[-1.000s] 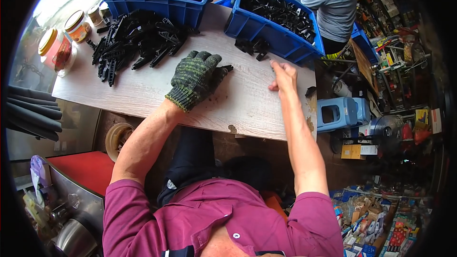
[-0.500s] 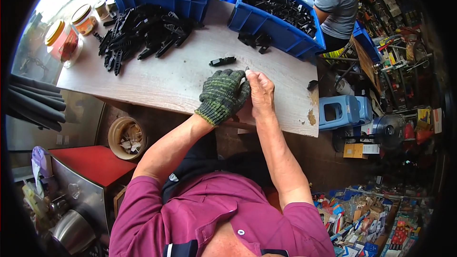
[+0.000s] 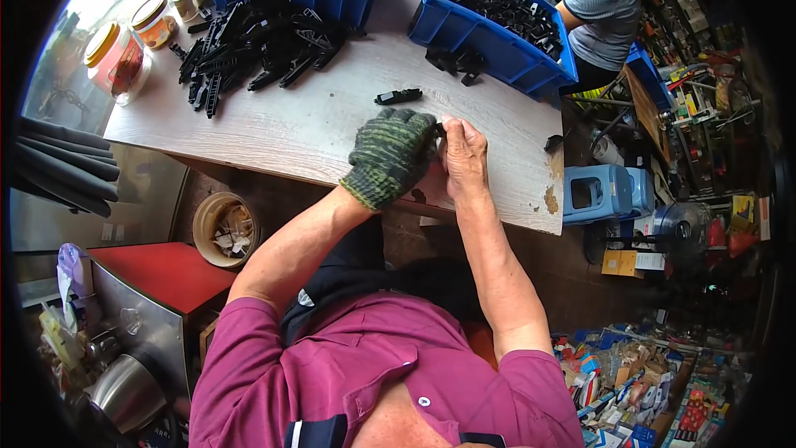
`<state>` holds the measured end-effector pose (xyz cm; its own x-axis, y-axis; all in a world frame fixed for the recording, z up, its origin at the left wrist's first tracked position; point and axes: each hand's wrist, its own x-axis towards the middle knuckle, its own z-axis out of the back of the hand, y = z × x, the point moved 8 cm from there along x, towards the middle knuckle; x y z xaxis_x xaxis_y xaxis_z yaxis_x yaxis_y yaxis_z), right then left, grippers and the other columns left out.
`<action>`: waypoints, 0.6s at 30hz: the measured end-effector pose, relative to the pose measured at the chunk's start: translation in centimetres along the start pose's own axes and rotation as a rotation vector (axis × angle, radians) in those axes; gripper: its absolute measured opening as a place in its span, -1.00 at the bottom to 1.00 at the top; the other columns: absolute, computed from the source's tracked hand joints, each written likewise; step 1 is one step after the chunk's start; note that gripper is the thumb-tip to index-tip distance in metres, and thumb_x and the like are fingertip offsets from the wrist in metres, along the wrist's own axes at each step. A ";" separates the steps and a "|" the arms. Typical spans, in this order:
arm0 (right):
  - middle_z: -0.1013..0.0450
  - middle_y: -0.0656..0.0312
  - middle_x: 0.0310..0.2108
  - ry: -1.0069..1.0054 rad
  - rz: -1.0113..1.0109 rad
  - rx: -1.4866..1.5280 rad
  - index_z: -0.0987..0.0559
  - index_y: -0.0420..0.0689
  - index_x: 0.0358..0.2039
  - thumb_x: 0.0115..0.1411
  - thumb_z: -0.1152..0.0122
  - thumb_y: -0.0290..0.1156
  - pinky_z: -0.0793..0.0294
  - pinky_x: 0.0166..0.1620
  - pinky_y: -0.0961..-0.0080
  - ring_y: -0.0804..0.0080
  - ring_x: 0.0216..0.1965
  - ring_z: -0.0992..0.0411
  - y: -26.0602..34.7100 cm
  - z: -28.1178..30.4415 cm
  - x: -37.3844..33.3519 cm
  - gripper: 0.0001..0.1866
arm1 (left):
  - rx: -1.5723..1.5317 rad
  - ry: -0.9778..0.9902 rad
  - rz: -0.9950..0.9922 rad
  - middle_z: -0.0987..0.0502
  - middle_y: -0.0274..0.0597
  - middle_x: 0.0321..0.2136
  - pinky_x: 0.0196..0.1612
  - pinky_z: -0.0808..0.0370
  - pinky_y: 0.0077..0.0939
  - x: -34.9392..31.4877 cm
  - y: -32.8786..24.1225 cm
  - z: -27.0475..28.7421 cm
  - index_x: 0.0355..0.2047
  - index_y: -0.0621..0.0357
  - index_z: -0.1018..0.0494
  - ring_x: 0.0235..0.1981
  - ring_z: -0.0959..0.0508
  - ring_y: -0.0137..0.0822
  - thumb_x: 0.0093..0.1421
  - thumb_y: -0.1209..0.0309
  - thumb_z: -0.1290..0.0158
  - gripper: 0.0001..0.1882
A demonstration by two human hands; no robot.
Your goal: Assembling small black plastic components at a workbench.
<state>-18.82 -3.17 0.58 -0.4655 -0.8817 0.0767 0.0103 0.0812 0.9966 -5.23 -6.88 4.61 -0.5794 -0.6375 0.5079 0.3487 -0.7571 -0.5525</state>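
Swinging in since a second ago, the bare right hand [image 3: 467,153] pinches a small dark piece [image 3: 440,129] beside the gloved left hand [image 3: 390,152], whose own grip I can't tell; beyond, a black part [image 3: 398,96] lies on the table [image 3: 290,129].

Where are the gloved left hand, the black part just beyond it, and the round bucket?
Gloved left hand [image 3: 388,155]: head view, middle of its back.
Black part [image 3: 399,97]: head view, its middle.
Round bucket [image 3: 201,230]: head view, left side of its rim.
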 end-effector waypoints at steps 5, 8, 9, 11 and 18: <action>-0.03 0.46 -0.79 -0.118 -0.097 0.178 -0.39 -0.04 -0.51 0.38 -0.08 -0.14 -0.33 -0.68 0.48 0.62 -0.78 -0.03 -0.3 0.1 -0.7 -0.65 | 0.320 -0.060 0.118 -0.54 -0.04 -0.13 -0.09 -0.41 0.13 2.7 4.6 1.8 -0.13 0.06 -0.51 -0.03 -0.47 0.09 0.13 0.17 -0.17 -0.64; 0.02 0.43 -0.80 -0.180 -0.165 0.201 -0.33 -0.02 -0.53 0.37 -0.01 -0.14 -0.56 -0.64 0.24 0.57 -0.79 -0.05 0.0 0.2 -1.0 -0.65 | 0.356 0.078 0.077 -0.55 -0.06 -0.21 -0.15 -0.43 0.09 2.9 4.8 0.6 -0.22 0.05 -0.52 -0.10 -0.49 0.06 0.14 0.22 -0.16 -0.74; 0.01 0.42 -0.80 -0.216 -0.174 0.232 -0.30 -0.02 -0.54 0.36 0.01 -0.17 -0.50 -0.66 0.32 0.58 -0.79 -0.05 -0.1 0.5 -1.1 -0.65 | 0.342 0.037 -0.023 -0.55 -0.07 -0.27 -0.19 -0.45 0.06 2.8 4.0 0.3 -0.26 0.04 -0.53 -0.16 -0.52 0.04 0.15 0.26 -0.15 -0.80; -0.01 0.42 -0.78 -0.268 -0.150 0.243 -0.27 -0.01 -0.54 0.35 0.04 -0.20 -0.25 -0.71 0.48 0.57 -0.79 -0.06 -0.4 1.1 -1.0 -0.68 | 0.154 0.035 -0.047 -0.56 -0.06 -0.31 -0.22 -0.48 0.01 1.5 3.2 0.2 -0.26 0.04 -0.53 -0.22 -0.54 0.03 0.17 0.28 -0.14 -0.83; -0.24 0.38 -0.66 -0.430 -0.111 0.192 -0.39 -0.04 -0.46 0.34 0.02 -0.14 -0.20 -0.68 0.56 0.54 -0.74 -0.19 1.3 0.8 -1.9 -0.70 | -0.517 0.096 0.032 -0.61 0.01 -0.24 -0.18 -0.52 -0.09 0.5 1.4 -0.7 -0.11 0.16 -0.52 -0.22 -0.59 0.09 0.31 0.29 -0.04 -0.74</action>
<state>-18.62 -1.00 1.70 -0.7787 -0.6210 -0.0889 -0.2051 0.1180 0.9716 -5.50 -8.12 3.66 -0.6475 -0.6247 0.4364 -0.0282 -0.5526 -0.8330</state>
